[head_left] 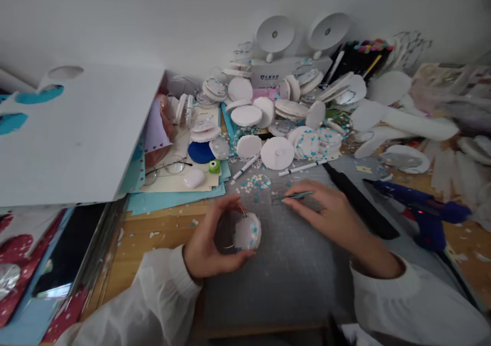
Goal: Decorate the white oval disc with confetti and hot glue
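Note:
Between thumb and fingers, my left hand [213,241] holds a small round white disc [245,232] by its edge. Blue and white bits dot the disc's right side, and a thin wire loop shows at its left. My right hand [326,208] pinches a pair of slim tweezers [297,195], whose tips point left. Whether anything sits in the tips is too small to tell. Just beyond both hands, tiny blue and white paper flowers [255,183] lie scattered on the grey cutting mat [284,284].
Many white discs [276,153] are heaped at the back, some with blue flowers. A blue glue gun [425,208] and a black bar-like tool [362,203] lie at right. Leftward are a green punch [214,166], glasses [174,167], a white board [76,136] and a phone [69,254].

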`<state>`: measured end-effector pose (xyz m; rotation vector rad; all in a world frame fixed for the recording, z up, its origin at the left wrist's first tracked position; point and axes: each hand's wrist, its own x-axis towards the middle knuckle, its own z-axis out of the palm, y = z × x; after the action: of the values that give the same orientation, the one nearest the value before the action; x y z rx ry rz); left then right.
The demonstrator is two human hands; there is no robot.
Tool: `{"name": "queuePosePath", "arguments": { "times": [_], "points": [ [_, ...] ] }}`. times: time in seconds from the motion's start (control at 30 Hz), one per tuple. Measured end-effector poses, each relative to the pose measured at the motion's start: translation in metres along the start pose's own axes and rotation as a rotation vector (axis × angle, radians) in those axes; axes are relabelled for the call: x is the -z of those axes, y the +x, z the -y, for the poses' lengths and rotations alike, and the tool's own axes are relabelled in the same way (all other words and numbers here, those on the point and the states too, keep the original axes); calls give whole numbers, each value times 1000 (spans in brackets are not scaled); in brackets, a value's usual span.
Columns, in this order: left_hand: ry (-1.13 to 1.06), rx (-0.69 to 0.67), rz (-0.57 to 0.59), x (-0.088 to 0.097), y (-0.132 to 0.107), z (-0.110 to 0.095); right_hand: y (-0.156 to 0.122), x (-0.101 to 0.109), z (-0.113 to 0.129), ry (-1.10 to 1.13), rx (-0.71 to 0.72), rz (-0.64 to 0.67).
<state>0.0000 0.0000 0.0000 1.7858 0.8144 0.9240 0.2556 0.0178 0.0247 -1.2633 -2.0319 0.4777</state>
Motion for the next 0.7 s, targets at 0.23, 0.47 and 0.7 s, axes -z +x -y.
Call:
{"name": "queuePosePath", "arguments": {
  "times": [0.23, 0.47, 0.7],
  "points": [
    [182, -39, 98, 0, -1, 1, 1, 2, 5, 226, -151, -164],
    [205, -94, 161, 5, 3, -5, -9, -8, 17, 767, -209, -210],
    [29, -45, -157, 2, 9, -21, -12, -9, 23, 884, -162, -158]
  ]
}}
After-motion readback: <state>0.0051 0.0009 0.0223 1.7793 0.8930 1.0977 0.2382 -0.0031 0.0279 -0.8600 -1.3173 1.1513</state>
